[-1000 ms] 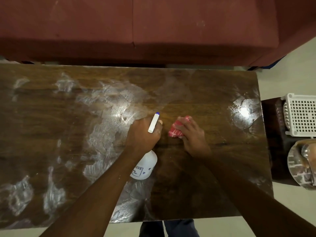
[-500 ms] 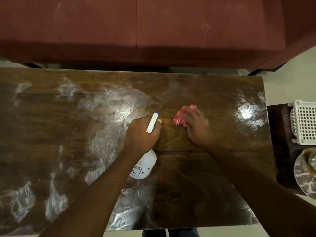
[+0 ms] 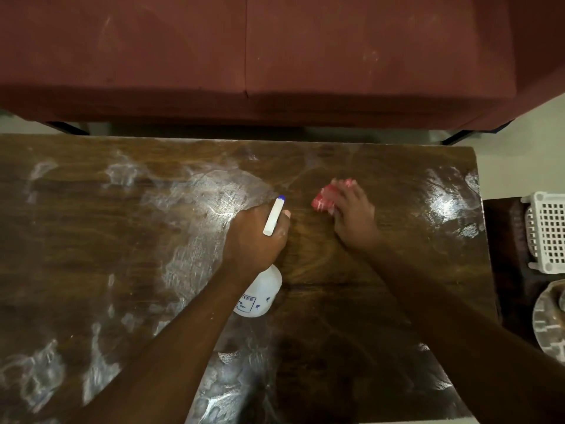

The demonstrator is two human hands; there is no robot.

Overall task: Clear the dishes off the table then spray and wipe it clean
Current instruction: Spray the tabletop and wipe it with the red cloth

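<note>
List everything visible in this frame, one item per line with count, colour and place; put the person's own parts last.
table: one, dark brown wood, glossy with pale wet smears, fills the middle of the view
spray bottle: one, white with a blue-tipped nozzle, at the table's centre, in the left hand's grip
cloth: one, red and white, bunched on the table under the right hand
sofa: one, dark red, along the far side of the table
basket: one, white perforated plastic, on a dark side stand at the right edge
plate: one, pale patterned, cut off at the right edge, nearer than the basket
left hand: one, closed around the bottle's neck
right hand: one, pressing the cloth to the table
</note>
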